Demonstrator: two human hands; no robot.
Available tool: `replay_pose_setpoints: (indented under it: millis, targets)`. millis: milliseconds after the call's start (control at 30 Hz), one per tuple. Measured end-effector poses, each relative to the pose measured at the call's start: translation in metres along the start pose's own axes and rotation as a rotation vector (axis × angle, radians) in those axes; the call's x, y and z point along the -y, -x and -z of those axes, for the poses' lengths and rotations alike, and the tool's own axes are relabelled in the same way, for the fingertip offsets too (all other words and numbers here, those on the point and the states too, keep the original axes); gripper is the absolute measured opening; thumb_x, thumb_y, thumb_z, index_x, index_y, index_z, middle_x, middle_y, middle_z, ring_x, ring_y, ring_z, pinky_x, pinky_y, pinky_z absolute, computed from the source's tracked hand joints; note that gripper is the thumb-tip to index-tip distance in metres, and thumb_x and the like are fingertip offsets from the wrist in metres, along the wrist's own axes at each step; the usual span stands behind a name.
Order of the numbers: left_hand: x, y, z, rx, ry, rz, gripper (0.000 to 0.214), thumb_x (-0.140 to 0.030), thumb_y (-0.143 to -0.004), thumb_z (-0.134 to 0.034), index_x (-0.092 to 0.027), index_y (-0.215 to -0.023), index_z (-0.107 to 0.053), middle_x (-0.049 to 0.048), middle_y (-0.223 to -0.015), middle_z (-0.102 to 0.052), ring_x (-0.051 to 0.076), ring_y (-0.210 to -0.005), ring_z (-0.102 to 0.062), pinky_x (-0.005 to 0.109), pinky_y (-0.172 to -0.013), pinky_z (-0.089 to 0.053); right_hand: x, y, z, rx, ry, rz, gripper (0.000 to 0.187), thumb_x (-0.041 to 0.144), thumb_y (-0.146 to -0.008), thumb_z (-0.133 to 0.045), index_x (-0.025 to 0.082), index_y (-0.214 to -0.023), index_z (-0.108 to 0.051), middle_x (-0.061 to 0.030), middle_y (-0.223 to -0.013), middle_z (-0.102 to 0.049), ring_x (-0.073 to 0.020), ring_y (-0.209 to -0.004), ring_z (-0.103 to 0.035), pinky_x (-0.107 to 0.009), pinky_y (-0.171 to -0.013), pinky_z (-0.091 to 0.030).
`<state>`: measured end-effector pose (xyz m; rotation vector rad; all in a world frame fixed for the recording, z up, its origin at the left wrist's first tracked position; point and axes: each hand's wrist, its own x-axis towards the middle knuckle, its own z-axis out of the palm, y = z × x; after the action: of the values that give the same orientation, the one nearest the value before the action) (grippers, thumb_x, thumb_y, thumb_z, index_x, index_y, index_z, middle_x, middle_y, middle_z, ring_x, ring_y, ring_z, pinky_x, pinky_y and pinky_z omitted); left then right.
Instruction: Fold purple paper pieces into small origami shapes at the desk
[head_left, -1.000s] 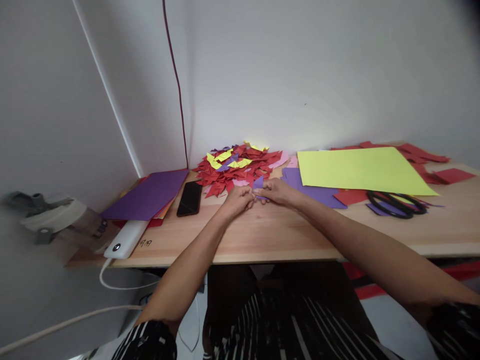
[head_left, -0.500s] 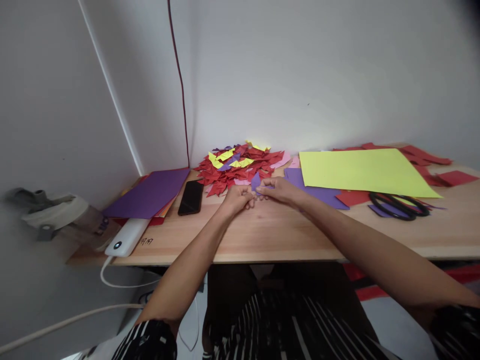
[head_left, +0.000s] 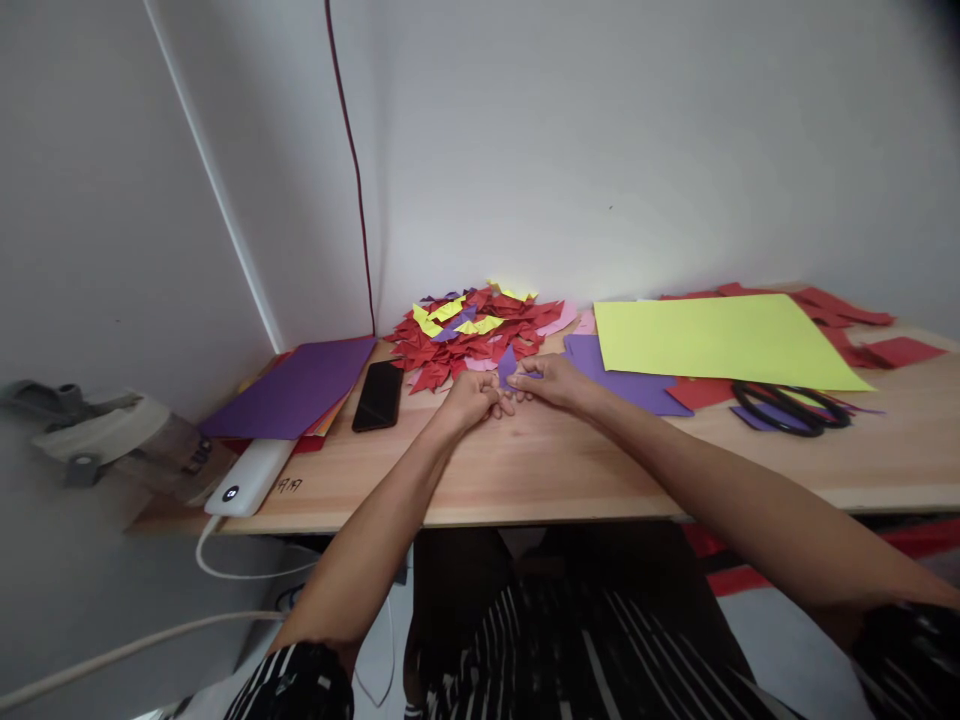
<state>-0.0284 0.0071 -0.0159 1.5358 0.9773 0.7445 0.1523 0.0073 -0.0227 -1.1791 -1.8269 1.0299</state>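
Between my hands, just above the wooden table (head_left: pixel 555 470), is a small folded piece of purple paper (head_left: pixel 508 366) with a pointed tip upward. My left hand (head_left: pixel 476 397) pinches its left side, and my right hand (head_left: pixel 549 380) grips its right side with thumb and forefinger. My fingers cover most of the lower part. Right behind the hands lies a heap of small folded paper pieces (head_left: pixel 442 352), mostly red, with some yellow, purple and pink ones.
To the left are a black phone (head_left: pixel 378 396), purple sheets (head_left: pixel 292 388), a white power bank (head_left: pixel 251 478) with a cable, and a bottle (head_left: pixel 142 440). On the right lie a yellow sheet (head_left: pixel 712 340), black-handled scissors (head_left: pixel 791 408) and red paper strips (head_left: pixel 900 352).
Both hands stay pinched on the purple paper, with only slight finger movement. The whole view has shifted a little.
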Motion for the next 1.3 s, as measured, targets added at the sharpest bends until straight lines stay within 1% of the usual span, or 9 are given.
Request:
replay_pose_setpoints:
  millis: [233, 433, 567, 633, 733, 1100, 1167, 1233, 1300]
  targets:
    - [0.000, 0.000, 0.000, 0.035, 0.002, -0.012, 0.016, -0.013, -0.082, -0.055, -0.011, -0.066, -0.054, 0.0068, -0.064, -0.070, 0.004, -0.041, -0.053, 0.014, -0.038, -0.032, 0.003, 0.002, 0.002, -0.010, -0.005, -0.002, 0.033, 0.050, -0.071, -0.068, 0.019, -0.066, -0.058, -0.0013, -0.064, -0.066, -0.0138, -0.059, -0.059, -0.029, -0.064, -0.049]
    - [0.003, -0.002, -0.002, -0.038, 0.013, -0.034, 0.024, -0.014, -0.081, -0.058, -0.012, -0.058, -0.052, 0.0026, -0.051, -0.062, 0.004, -0.035, -0.045, 0.015, -0.036, -0.025, 0.000, 0.001, 0.001, 0.001, -0.037, 0.025, 0.038, 0.055, -0.077, -0.061, 0.019, -0.065, -0.060, -0.0037, -0.066, -0.067, -0.0152, -0.060, -0.060, -0.029, -0.062, -0.048]
    - [0.002, -0.002, 0.000, -0.105, 0.125, -0.043, 0.019, -0.019, -0.083, -0.058, -0.012, -0.065, -0.054, 0.0027, -0.055, -0.064, 0.004, -0.037, -0.046, 0.016, -0.037, -0.025, -0.002, -0.003, 0.003, -0.154, -0.116, 0.008, 0.048, 0.063, -0.083, -0.051, 0.018, -0.070, -0.061, -0.0039, -0.064, -0.066, -0.0126, -0.054, -0.053, -0.026, -0.054, -0.041]
    - [0.001, -0.001, 0.001, -0.135, 0.224, -0.047, 0.018, -0.022, -0.082, -0.060, -0.011, -0.069, -0.056, 0.0033, -0.057, -0.065, 0.004, -0.038, -0.046, 0.016, -0.037, -0.027, -0.002, -0.004, 0.002, -0.212, -0.192, -0.021, 0.046, 0.063, -0.081, -0.054, 0.018, -0.079, -0.060, -0.0038, -0.069, -0.066, -0.0112, -0.053, -0.052, -0.024, -0.050, -0.037]
    - [0.001, -0.001, 0.002, -0.149, 0.317, -0.042, 0.021, -0.026, -0.080, -0.065, -0.010, -0.068, -0.056, 0.0061, -0.062, -0.068, 0.004, -0.040, -0.047, 0.017, -0.038, -0.029, -0.002, -0.005, -0.003, -0.180, -0.257, -0.043, 0.040, 0.055, -0.072, -0.069, 0.019, -0.084, -0.058, -0.0044, -0.081, -0.069, -0.0131, -0.064, -0.058, -0.023, -0.053, -0.039]
    - [0.005, -0.004, -0.009, -0.042, 0.078, -0.118, 0.028, -0.037, -0.082, -0.059, -0.011, -0.071, -0.060, 0.0065, -0.062, -0.068, 0.006, -0.041, -0.050, 0.017, -0.039, -0.028, -0.001, -0.002, -0.016, -0.243, -0.458, -0.041, 0.028, 0.042, -0.071, -0.069, 0.018, -0.080, -0.058, -0.0005, -0.070, -0.062, -0.0116, -0.063, -0.055, -0.023, -0.055, -0.040]
    - [0.004, -0.003, -0.007, -0.104, 0.012, -0.135, 0.025, -0.034, -0.083, -0.056, -0.012, -0.071, -0.060, 0.0050, -0.060, -0.066, 0.007, -0.043, -0.050, 0.018, -0.042, -0.032, -0.002, -0.005, -0.015, -0.241, -0.506, -0.050, 0.025, 0.039, -0.071, -0.069, 0.019, -0.077, -0.057, 0.0001, -0.068, -0.061, -0.0104, -0.060, -0.054, -0.022, -0.052, -0.039]
    - [0.001, -0.002, -0.003, -0.291, -0.095, -0.209, 0.019, -0.030, -0.083, -0.056, -0.013, -0.075, -0.060, 0.0044, -0.063, -0.065, 0.010, -0.050, -0.055, 0.021, -0.051, -0.041, -0.003, -0.008, -0.013, -0.246, -0.535, -0.068, 0.022, 0.036, -0.070, -0.067, 0.019, -0.075, -0.055, 0.0006, -0.067, -0.060, -0.0093, -0.058, -0.052, -0.021, -0.048, -0.037]
    - [-0.003, -0.001, 0.003, -0.494, -0.253, -0.379, 0.015, -0.022, -0.079, -0.060, -0.013, -0.090, -0.062, 0.0075, -0.084, -0.069, 0.015, -0.072, -0.063, 0.027, -0.069, -0.049, -0.005, -0.010, -0.010, -0.239, -0.557, -0.088, 0.019, 0.032, -0.071, -0.066, 0.019, -0.073, -0.054, 0.0009, -0.066, -0.059, -0.0079, -0.054, -0.050, -0.020, -0.046, -0.036]
